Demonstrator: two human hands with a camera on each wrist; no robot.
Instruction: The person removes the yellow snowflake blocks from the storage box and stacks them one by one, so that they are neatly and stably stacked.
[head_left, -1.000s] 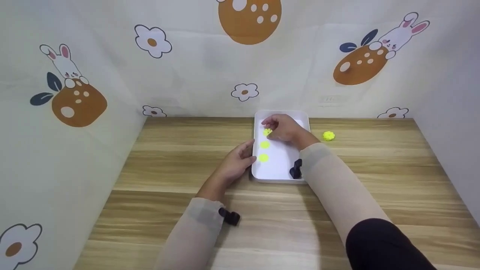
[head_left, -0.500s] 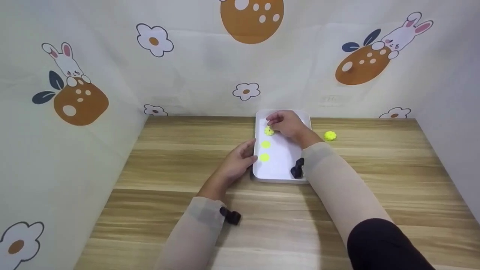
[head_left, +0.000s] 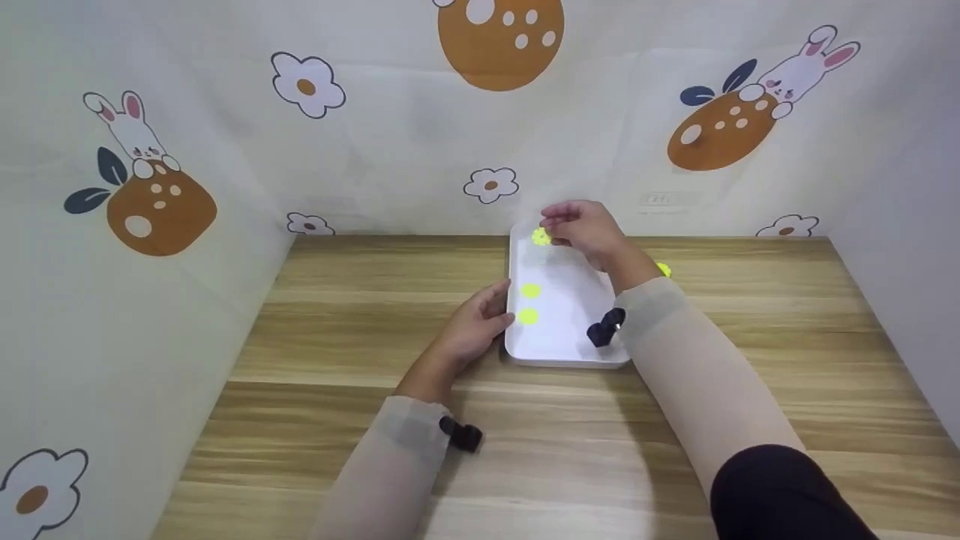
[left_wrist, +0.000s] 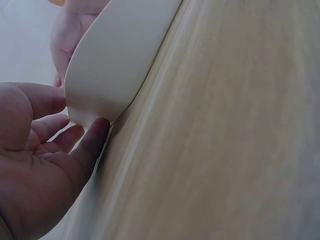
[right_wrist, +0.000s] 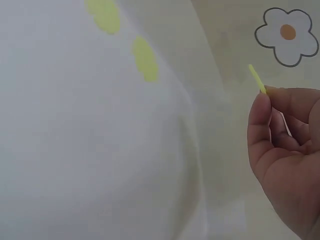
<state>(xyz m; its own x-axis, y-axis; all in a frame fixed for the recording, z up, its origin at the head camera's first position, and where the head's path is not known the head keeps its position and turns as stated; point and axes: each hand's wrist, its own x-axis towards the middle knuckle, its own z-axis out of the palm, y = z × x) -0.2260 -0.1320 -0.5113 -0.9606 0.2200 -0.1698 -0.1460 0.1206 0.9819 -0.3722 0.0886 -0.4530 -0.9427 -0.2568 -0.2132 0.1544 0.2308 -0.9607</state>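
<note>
Between thumb and forefinger, my right hand [head_left: 589, 231] pinches a thin yellow flower-shaped disc [head_left: 541, 237] over the far left corner of the white tray [head_left: 566, 330]. In the right wrist view that disc [right_wrist: 256, 77] appears edge-on at the fingertips. Two more yellow discs lie inside the tray in a line along its left side, the farther disc [head_left: 531, 290] and the nearer disc [head_left: 529, 316]. My left hand [head_left: 472, 326] touches the tray's outer left wall with extended fingers and thumb; the left wrist view shows the fingertips [left_wrist: 100, 130] against that wall.
Right of the tray, a bumpy yellow piece [head_left: 664, 269] lies on the wooden table [head_left: 360, 315], partly hidden behind my right forearm. A patterned cloth wall [head_left: 405, 135] rises just behind the tray's far end.
My right hand has carried the pinched disc away from the two lying discs, toward the tray's far end. The left hand, the tray and the two lying discs stay put.
</note>
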